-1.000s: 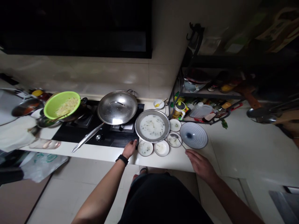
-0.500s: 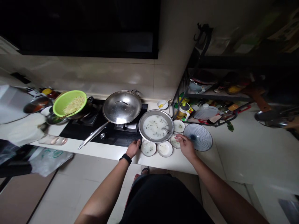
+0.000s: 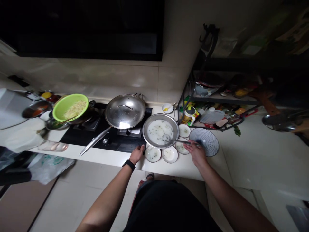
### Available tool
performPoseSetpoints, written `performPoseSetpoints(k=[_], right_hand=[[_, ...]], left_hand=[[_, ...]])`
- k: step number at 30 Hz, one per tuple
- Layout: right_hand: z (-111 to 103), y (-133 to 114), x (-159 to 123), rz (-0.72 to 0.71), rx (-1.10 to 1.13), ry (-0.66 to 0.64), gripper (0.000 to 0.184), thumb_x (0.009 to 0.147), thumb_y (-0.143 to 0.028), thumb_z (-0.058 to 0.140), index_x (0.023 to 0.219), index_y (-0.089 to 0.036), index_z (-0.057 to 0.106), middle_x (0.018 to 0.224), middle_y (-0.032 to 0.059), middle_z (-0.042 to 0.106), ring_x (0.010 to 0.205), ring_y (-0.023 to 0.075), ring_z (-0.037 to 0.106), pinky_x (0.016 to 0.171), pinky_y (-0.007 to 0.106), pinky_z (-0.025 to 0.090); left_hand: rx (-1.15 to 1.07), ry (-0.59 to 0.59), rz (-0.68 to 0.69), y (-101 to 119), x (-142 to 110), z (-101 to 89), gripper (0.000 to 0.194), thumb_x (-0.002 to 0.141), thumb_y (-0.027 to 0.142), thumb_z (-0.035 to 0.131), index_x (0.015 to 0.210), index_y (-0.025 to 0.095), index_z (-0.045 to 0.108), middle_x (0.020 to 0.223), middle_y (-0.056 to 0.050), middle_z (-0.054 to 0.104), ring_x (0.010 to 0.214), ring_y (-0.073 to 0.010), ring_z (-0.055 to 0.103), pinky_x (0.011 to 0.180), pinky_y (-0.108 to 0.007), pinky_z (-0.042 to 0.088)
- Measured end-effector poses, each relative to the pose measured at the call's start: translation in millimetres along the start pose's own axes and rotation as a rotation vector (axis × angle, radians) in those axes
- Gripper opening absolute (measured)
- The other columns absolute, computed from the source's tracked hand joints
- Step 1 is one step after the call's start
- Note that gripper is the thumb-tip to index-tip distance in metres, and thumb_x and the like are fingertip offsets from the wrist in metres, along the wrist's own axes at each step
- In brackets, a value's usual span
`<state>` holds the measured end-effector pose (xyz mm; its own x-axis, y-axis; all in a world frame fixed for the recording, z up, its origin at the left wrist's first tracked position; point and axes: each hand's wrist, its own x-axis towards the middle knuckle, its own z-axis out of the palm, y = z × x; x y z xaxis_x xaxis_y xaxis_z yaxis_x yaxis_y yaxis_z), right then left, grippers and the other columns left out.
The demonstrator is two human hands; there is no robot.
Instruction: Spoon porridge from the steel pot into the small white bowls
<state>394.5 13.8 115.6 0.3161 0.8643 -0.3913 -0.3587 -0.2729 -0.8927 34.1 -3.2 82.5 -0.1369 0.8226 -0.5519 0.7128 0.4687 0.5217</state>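
one large steel basin point(image 3: 160, 131) of milky broth sits on the white counter point(image 3: 108, 160), just right of the black hob point(image 3: 96, 145). four small white dishes point(image 3: 169, 154) ring its near and right sides, and one blue-and-white ribbed plate point(image 3: 205, 141) lies just beyond them to the right. one long-handled spoon point(image 3: 180, 141) lies across the basin, its long axis nearly level in the view, its bowl pointing left and sunk in the broth, its handle running right over the rim. the right hand point(image 3: 196, 154) pinches the handle's end, close above the ribbed plate's edge. the left hand point(image 3: 136, 154), fingers loosely spread, seems to rest against the basin's near rim, though the dim light makes that hard to be sure of. the hands are well apart. one lidded wok point(image 3: 125, 111) stands on the hob.
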Motion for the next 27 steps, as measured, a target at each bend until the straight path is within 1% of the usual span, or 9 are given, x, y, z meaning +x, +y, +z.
performPoseSetpoints(k=[6, 9, 12, 17, 19, 21, 23, 24, 27], right_hand=[[-14, -24, -11, -0.033, 0.043, 0.06, 0.045, 0.063, -0.048, 0.093, 0.084, -0.018, 0.068, 0.087, 0.006, 0.076, 0.077, 0.0282, 0.079, 0.082, 0.046, 0.065], [-30, -37, -17, -0.052, 0.064, 0.078, 0.047, 0.058, -0.048, 0.096, 0.081, -0.018, 0.067, 0.091, 0.0065, 0.077, 0.077, 0.0285, 0.079, 0.082, 0.047, 0.065], [-51, -46, -25, -0.078, 0.065, 0.11, 0.05, 0.055, -0.048, 0.097, 0.081, -0.017, 0.069, 0.09, 0.0075, 0.077, 0.075, 0.0292, 0.079, 0.083, 0.05, 0.065], [-82, -49, -36, -0.088, 0.009, 0.148, 0.051, 0.059, -0.052, 0.095, 0.084, -0.015, 0.07, 0.086, 0.0097, 0.077, 0.077, 0.0298, 0.079, 0.086, 0.053, 0.063], [-88, -46, -40, -0.095, -0.038, 0.162, 0.053, 0.06, -0.056, 0.093, 0.086, -0.016, 0.07, 0.083, 0.0096, 0.077, 0.077, 0.0301, 0.079, 0.086, 0.052, 0.063], [-92, -43, -44, -0.121, -0.13, 0.156, 0.053, 0.067, -0.06, 0.088, 0.091, -0.016, 0.071, 0.082, 0.0099, 0.078, 0.079, 0.0306, 0.079, 0.086, 0.051, 0.063], [-94, -40, -49, -0.184, -0.303, 0.097, 0.049, 0.079, -0.061, 0.078, 0.097, -0.016, 0.072, 0.085, 0.0114, 0.079, 0.082, 0.0305, 0.079, 0.086, 0.051, 0.063], [-95, -39, -52, -0.246, -0.422, 0.038, 0.045, 0.085, -0.059, 0.072, 0.1, -0.017, 0.073, 0.089, 0.0124, 0.079, 0.084, 0.0301, 0.079, 0.087, 0.05, 0.063], [-99, -38, -62, -0.54, -0.821, -0.247, 0.03, 0.096, -0.045, 0.059, 0.107, -0.022, 0.077, 0.109, 0.0118, 0.078, 0.1, 0.0276, 0.076, 0.095, 0.045, 0.06]], left_hand=[[0.069, -0.003, -0.003, 1, 3, -1.0, 0.06, 0.104, 0.053, 0.026, 0.106, 0.013, 0.071, 0.119, -0.02, 0.074, 0.12, -0.0307, 0.067, 0.095, -0.033, 0.048], [0.112, -0.006, 0.008, 1, 7, -0.2, 0.062, 0.104, 0.054, 0.023, 0.1, 0.015, 0.071, 0.115, -0.019, 0.076, 0.116, -0.0304, 0.068, 0.093, -0.033, 0.048], [0.132, -0.009, 0.02, -1, 11, 0.9, 0.065, 0.104, 0.056, 0.021, 0.096, 0.015, 0.071, 0.111, -0.019, 0.077, 0.114, -0.0304, 0.07, 0.092, -0.034, 0.049], [0.151, -0.006, 0.021, -6, 15, 3.2, 0.066, 0.103, 0.057, 0.02, 0.096, 0.016, 0.071, 0.107, -0.019, 0.077, 0.11, -0.0305, 0.071, 0.091, -0.035, 0.05], [0.149, -0.004, 0.024, -7, 15, 3.7, 0.065, 0.103, 0.057, 0.02, 0.097, 0.016, 0.071, 0.109, -0.019, 0.077, 0.111, -0.0308, 0.071, 0.091, -0.035, 0.05], [0.149, -0.004, 0.028, -7, 15, 4.0, 0.066, 0.103, 0.058, 0.02, 0.098, 0.016, 0.071, 0.11, -0.02, 0.077, 0.112, -0.0313, 0.07, 0.091, -0.035, 0.05], [0.147, -0.004, 0.03, -6, 15, 4.2, 0.066, 0.103, 0.058, 0.02, 0.098, 0.015, 0.071, 0.109, -0.02, 0.077, 0.112, -0.0317, 0.07, 0.092, -0.036, 0.05], [0.145, -0.004, 0.029, -6, 14, 4.3, 0.066, 0.103, 0.058, 0.021, 0.098, 0.015, 0.071, 0.109, -0.02, 0.077, 0.112, -0.0317, 0.07, 0.092, -0.036, 0.05], [0.132, 0.003, 0.026, -5, 13, 4.5, 0.065, 0.103, 0.057, 0.023, 0.103, 0.014, 0.071, 0.114, -0.021, 0.076, 0.116, -0.0311, 0.069, 0.094, -0.035, 0.049]])
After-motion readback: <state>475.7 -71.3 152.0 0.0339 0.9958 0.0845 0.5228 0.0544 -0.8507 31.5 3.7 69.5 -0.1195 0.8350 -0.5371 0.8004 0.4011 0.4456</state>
